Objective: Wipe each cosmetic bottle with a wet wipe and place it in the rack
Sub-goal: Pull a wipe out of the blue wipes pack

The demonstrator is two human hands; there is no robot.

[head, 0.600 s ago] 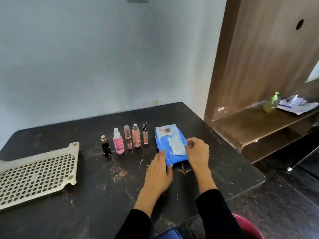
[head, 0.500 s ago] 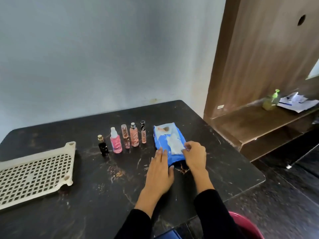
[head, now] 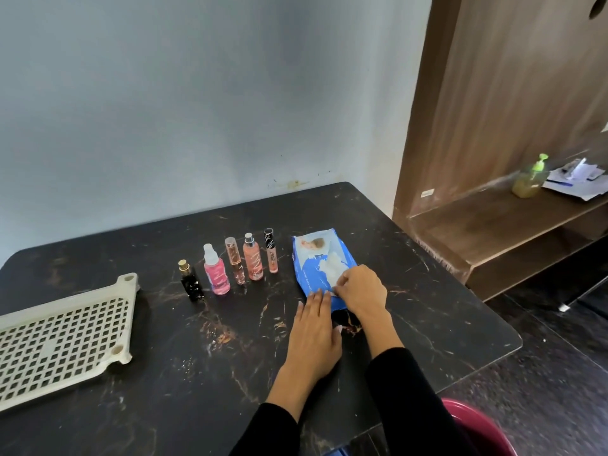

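The left hand [head: 314, 334] lies flat, fingers straight, on the near end of the wipe pack [head: 320, 264]; the right hand [head: 360, 287] pinches the wipe at its opening. Five bottles [head: 237, 264] stand just left of the pack, the rack [head: 62, 334] well left. A hard tug could drag out several wipes or slide the pack into the bottles.

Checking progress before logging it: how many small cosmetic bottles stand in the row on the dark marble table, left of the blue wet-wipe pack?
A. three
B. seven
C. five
C: five stand upright in the row, from the black gold-capped bottle to the slim black-capped tube, none yet on the cream perforated plastic rack.
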